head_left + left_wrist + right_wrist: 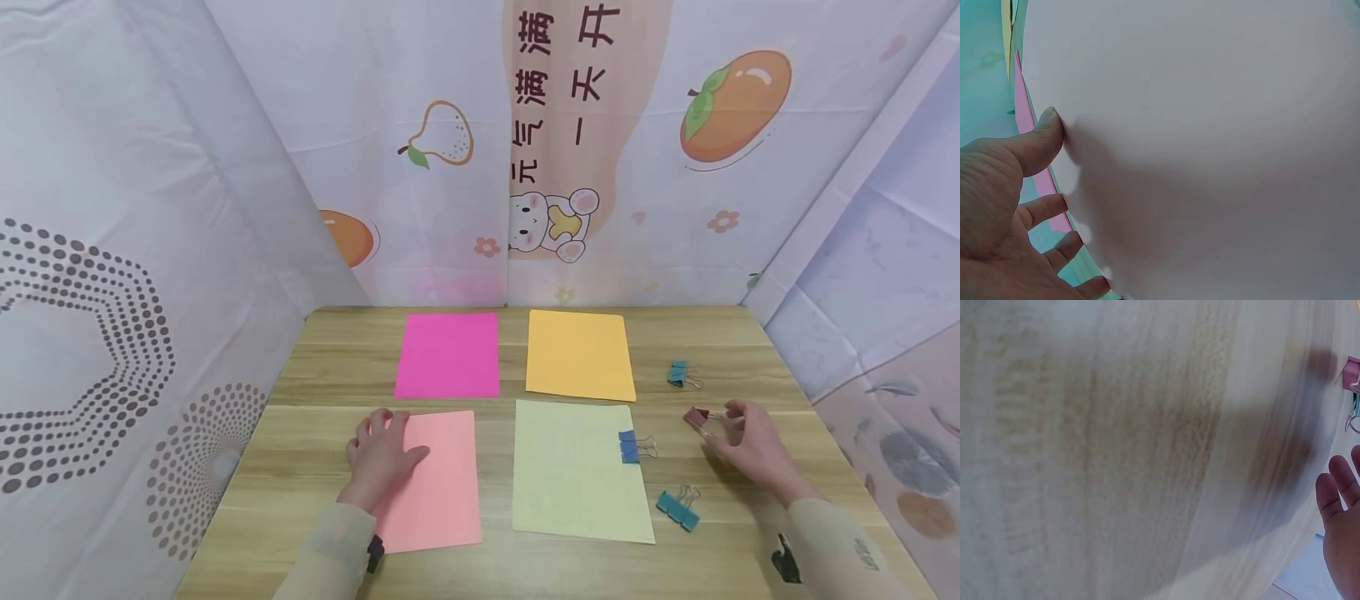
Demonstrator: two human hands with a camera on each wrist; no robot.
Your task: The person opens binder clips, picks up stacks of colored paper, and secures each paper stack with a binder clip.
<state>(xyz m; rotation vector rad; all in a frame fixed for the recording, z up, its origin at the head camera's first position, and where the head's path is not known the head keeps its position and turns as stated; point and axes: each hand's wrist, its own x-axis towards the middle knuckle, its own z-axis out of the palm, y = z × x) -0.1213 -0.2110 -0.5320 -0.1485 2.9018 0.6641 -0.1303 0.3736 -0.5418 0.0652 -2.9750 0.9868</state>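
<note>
In the head view my left hand (381, 457) rests over the upper left edge of a salmon-pink sheet of paper (438, 492), fingers loosely spread. Its thumb and fingertips touch the sheet (1210, 94) in the left wrist view. At the right, my right hand (753, 446) pinches a dark red binder clip (696, 417) by its wire handles, close over the table. The same clip (1351, 374) shows at the edge of the right wrist view, beyond the fingers; the thumb is out of that frame. A blue binder clip (628, 447) sits on the right edge of a pale green sheet (577, 483).
A magenta sheet (448, 357) and an orange sheet (579, 357) lie at the back of the wooden table (345, 350). One teal binder clip (678, 373) lies behind the red one, another teal clip (678, 510) nearer the front. Patterned curtains (435, 208) enclose the table.
</note>
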